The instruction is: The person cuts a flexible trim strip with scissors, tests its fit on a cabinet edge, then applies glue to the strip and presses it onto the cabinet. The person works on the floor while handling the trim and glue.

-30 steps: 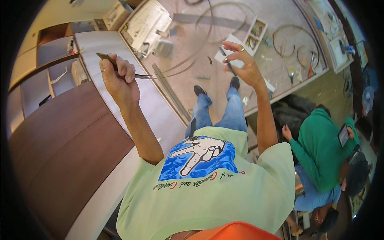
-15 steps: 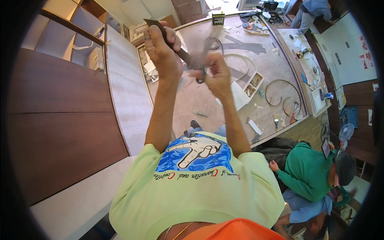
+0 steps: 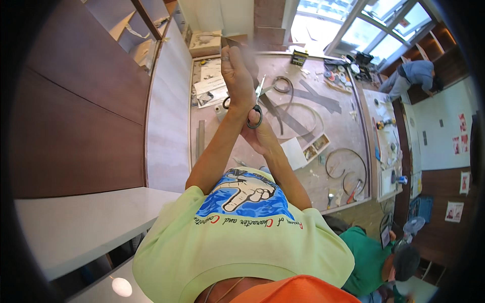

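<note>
While the left hand (image 3: 237, 76) grips the dark strip (image 3: 232, 42), its short tip poking out above the fingers, the right hand (image 3: 259, 139) holds the scissors (image 3: 256, 107), with the thumb near one black loop and its other fingers hidden behind the left wrist (image 3: 241, 103). The work looks to be partway through: strip and scissors are both taken up and the blades (image 3: 260, 85) stand well apart, yet no finished cut shows. How much remains cannot be judged from here, since motion blur covers the stretch beside the left hand's fingers. The dark strip lies inside the left hand's curled grip, farther from the body than the right hand, and the blades sit just to the right of the left wrist; whether they touch the strip I cannot tell. Beyond, on the brown platform (image 3: 343, 129), lie flat grey strips (image 3: 323, 102), and a curled strip (image 3: 291, 93) shows beside the scissors; whether that joins the held one is unclear.
</note>
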`<state>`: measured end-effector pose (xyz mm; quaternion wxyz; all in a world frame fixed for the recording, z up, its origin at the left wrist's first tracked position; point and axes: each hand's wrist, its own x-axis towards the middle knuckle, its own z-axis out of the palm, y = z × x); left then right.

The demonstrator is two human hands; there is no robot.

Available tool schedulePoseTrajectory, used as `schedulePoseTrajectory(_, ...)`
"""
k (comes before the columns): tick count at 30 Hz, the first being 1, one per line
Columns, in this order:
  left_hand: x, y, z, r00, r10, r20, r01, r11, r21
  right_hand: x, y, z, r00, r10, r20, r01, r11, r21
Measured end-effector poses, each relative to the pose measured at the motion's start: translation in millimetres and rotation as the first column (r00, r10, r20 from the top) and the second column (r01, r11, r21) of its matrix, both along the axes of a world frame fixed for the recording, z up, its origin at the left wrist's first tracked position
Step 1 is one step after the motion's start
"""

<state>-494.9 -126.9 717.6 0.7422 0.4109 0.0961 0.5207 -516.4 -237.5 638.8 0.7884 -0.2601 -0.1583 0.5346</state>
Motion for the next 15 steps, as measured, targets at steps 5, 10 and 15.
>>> schedulePoseTrajectory(5, 27, -3, -5, 0.999, 0.010, -0.032, -0.007, 0.995, 0.096, 40, -11, -11, 0.971, -0.090, 0.219, 0.097, 0.995, -0.022)
schedulePoseTrajectory(10, 65, -16, -13, 0.987, 0.061, -0.146, -0.046, 0.993, 0.107, 85, -57, -23, 0.836, -0.251, 0.488, 0.366, 0.918, -0.154)
schedulePoseTrajectory(15, 102, -35, -20, 0.987, 0.094, -0.132, -0.078, 0.990, 0.117, 123, -93, -37, 0.967, -0.203, 0.155, 0.232, 0.953, -0.197)
